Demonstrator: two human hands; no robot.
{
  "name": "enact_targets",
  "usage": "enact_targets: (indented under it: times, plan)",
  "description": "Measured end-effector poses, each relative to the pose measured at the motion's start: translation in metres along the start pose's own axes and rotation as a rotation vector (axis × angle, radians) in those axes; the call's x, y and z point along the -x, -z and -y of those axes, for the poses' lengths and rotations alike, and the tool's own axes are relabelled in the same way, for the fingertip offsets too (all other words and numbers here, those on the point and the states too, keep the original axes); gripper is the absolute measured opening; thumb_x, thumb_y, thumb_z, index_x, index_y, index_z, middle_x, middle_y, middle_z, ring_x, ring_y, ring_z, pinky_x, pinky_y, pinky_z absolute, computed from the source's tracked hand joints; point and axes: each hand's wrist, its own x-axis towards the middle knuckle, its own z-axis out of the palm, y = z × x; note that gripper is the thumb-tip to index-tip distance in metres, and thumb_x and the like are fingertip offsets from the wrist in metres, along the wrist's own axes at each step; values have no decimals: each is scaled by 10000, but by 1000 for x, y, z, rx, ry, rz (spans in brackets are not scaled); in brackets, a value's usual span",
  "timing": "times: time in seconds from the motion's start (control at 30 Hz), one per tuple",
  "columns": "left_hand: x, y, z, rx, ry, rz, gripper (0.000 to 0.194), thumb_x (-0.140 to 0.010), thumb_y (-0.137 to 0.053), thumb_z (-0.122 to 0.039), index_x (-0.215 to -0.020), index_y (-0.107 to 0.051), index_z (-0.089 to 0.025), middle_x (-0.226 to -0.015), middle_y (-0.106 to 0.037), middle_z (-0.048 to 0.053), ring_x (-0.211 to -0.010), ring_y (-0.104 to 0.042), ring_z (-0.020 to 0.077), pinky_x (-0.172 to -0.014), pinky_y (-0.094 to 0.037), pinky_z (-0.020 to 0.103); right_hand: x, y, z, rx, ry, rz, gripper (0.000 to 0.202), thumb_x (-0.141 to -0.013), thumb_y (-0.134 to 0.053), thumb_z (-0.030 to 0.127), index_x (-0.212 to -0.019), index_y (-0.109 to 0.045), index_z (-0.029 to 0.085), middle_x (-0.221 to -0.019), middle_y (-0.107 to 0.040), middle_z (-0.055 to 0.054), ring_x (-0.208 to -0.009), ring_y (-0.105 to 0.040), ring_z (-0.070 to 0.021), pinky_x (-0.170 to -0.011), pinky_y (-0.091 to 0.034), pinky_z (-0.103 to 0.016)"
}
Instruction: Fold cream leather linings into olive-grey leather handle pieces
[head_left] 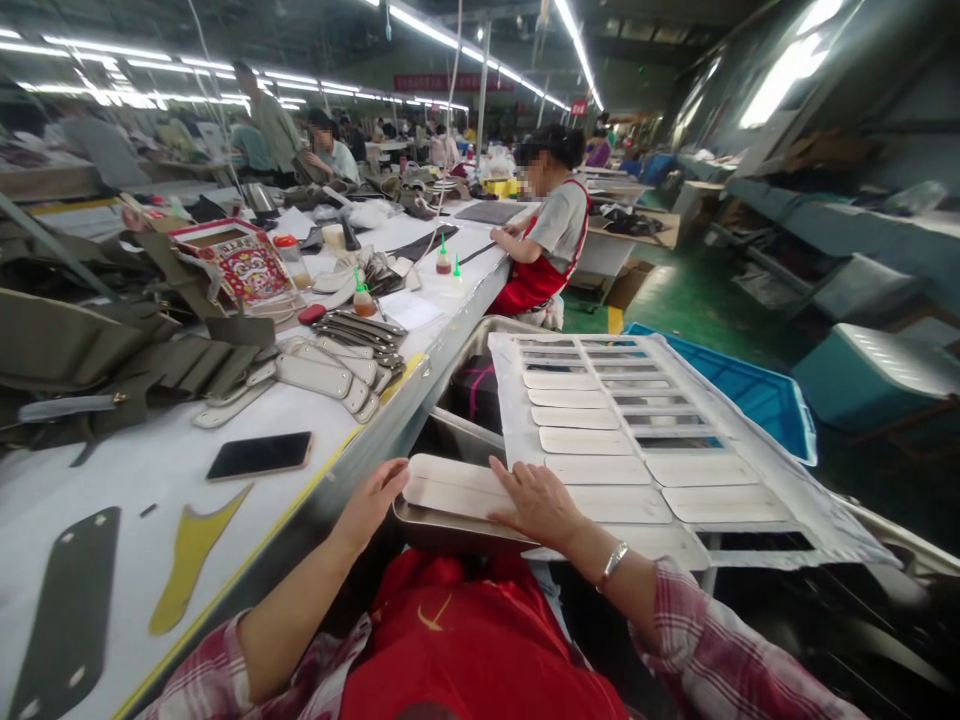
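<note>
Both hands (457, 505) on pale strip (454, 485)

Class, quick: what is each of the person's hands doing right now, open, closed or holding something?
Left hand: open, fingers resting on the left end of the pale strip.
Right hand: open, lying flat on the same strip, gripping nothing.
</note>
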Motion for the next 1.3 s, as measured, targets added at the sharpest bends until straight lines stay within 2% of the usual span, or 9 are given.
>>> enact_targets:
  times: [0.43,0.6,0.7,0.77,0.93,1.0,1.1,1.2,1.3]
  plan:
    - [-13,-2,13,-453,-92,43,483,-728,-536,-203,-1207,-486,-162,-1170,-576,95,-1097,-518,233,-998,-351,417,3,5,0,-57,204,157,587,-860,-384,532,-1350,-316,216,-996,-526,-109,-792,-538,-225,-641,-408,-320]
    - [-2,-7,-1,-912,-573,-18,398,-775,-459,-115,-1169,-507,-148,-1169,-544,114,-1109,-465,250,-970,-359,445,-10,18,5,-67,206,212,505,-854,-409,522,-1271,-402,237,-971,-535,-95,-755,-566,-218,-590,-412,-293]
    - [12,-9,-6,-1005,-826,154,213,-826,-503,-254,-1007,-581,-174,-1047,-597,80,-1010,-508,229,-922,-386,413,-15,23,5,-84,196,257,475,-828,-448,543,-1202,-461,251,-948,-548,-84,-733,-582,-221,-569,-417,-283]
    - [20,-11,-5,-1071,-943,260,239,-817,-537,-348,-973,-592,-176,-1019,-607,76,-984,-515,235,-920,-375,425,-16,24,5,-103,180,283,459,-811,-472,551,-1158,-496,252,-930,-555,-82,-727,-589,-223,-568,-424,-280]
    - [21,-20,6,-1221,-1122,407,237,-843,-451,-134,-1048,-569,-144,-1095,-586,106,-995,-520,232,-866,-408,379,-20,27,-1,-305,122,335,530,-761,-537,560,-1188,-514,247,-969,-568,-106,-783,-597,-251,-660,-460,-338]
    - [17,-24,9,-1252,-1127,464,241,-835,-433,-92,-1023,-575,-140,-1116,-582,106,-989,-527,236,-845,-424,372,-22,27,-12,-546,36,350,557,-773,-541,528,-1246,-470,242,-996,-583,-98,-862,-589,-252,-751,-459,-361]
    - [13,-23,12,-1266,-1122,500,297,-832,-413,-78,-1081,-559,-149,-1138,-583,101,-998,-535,234,-856,-427,367,-15,21,-42,-1050,-349,450,467,-860,-457,381,-1293,-396,216,-934,-622,-62,-894,-591,-201,-819,-453,-345]
    - [11,-19,17,-1237,-1153,490,382,-837,-425,-114,-1208,-495,-171,-1167,-578,96,-1037,-531,229,-893,-410,363,10,6,-74,-1336,-663,615,402,-888,-357,231,-1282,-359,150,-783,-630,-52,-721,-628,-166,-689,-506,-336]
    - [8,-17,20,-1198,-1189,468,446,-838,-483,-232,-1281,-439,-191,-1167,-586,84,-1035,-538,239,-895,-401,364,46,-14,-88,-1583,-720,756,347,-865,-410,232,-1202,-425,153,-618,-576,6,-478,-562,-109,-496,-480,-234]
